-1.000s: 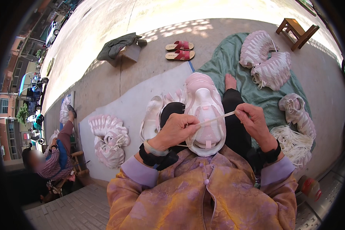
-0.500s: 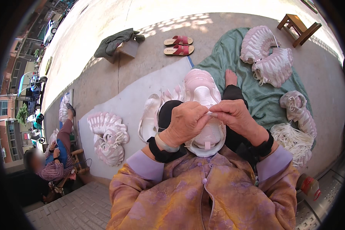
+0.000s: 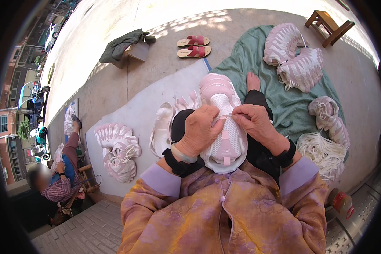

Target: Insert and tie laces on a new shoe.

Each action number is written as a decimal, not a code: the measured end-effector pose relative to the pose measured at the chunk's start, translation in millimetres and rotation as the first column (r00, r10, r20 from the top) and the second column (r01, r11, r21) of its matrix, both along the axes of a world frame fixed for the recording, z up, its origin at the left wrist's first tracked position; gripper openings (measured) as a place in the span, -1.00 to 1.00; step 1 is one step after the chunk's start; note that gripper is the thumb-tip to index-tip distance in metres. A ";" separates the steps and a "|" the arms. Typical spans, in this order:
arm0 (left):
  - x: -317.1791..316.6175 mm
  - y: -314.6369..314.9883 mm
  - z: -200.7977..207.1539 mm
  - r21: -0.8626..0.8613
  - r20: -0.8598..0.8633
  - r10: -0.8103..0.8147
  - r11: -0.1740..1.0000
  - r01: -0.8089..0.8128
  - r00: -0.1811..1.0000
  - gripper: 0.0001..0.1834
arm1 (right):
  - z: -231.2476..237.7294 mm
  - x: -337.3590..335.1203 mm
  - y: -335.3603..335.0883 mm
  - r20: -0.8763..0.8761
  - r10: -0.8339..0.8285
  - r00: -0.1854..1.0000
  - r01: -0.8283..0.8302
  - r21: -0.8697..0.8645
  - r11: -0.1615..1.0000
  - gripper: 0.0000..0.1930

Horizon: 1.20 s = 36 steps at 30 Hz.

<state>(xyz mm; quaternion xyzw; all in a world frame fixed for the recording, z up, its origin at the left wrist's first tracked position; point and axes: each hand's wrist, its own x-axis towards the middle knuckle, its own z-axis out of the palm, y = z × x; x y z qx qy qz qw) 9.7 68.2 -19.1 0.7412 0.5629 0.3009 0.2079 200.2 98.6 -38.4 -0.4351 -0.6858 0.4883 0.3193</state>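
Shoe (image 3: pixel 231 148): pink/wht., in lap betw. the knees, toe pointing far.
Lace (image 3: pixel 227 115): 1 s ago pulled out in a line betw. both hands; now just a short bit shows, low over shoe's throat. Work prob. gone from handling the length to fitting it at the shoe.
L hand (image 3: pixel 197 130): over shoe's left side, thumb + index curled close tog.; can't tell if lace is betw. them.
R hand (image 3: pixel 260 127): over right side, thumb + index look pinched on lace, tips approx. level w/ L's.
Left: loose upper (image 3: pixel 161 132) by L knee; bundle of uppers (image 3: pixel 119 148) beyond, on wht. sheet (image 3: pixel 150 95).
Right: wht. lace heap (image 3: pixel 319 152), nr. edge of green cloth (image 3: pixel 249 48).
Far: red sandals (image 3: pixel 194 51), side by side on concrete.
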 end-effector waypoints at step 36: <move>0.5 -0.4 -16.3 0.020 0.060 0.033 0.999 -0.034 0.998 -0.81 | -5.8 -3.9 2.3 0.109 -0.039 0.993 0.024 0.135 0.991 -0.90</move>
